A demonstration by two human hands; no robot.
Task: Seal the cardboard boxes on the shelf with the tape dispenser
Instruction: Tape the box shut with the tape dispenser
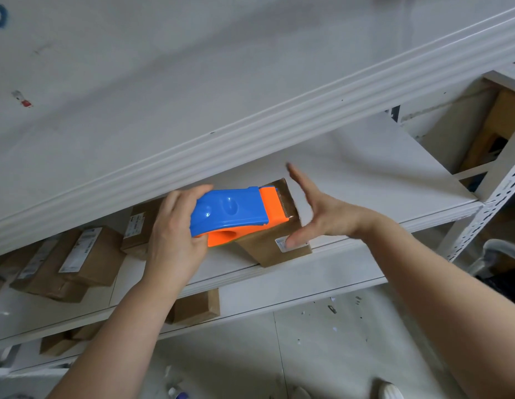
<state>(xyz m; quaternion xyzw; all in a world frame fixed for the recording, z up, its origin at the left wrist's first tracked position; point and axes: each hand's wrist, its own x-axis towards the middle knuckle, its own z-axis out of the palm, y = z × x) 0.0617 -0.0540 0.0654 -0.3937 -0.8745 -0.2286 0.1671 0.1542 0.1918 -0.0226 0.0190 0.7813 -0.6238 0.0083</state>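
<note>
A blue and orange tape dispenser [233,213] lies across the top of a brown cardboard box [267,249] at the front edge of the white shelf [365,171]. My left hand [175,234] grips the dispenser's blue body from the left. To the right of the box is my right hand [322,211], fingers straight and spread. Its thumb touches the white label on the box's front right corner. The dispenser's toothed orange end points toward the far end of the box.
Several more labelled cardboard boxes [75,260] lie on the same shelf to the left. Another box [195,308] sits on the shelf below. The upper shelf's rim [250,125] overhangs the work area. A perforated upright [492,203] stands on the right, with littered floor below.
</note>
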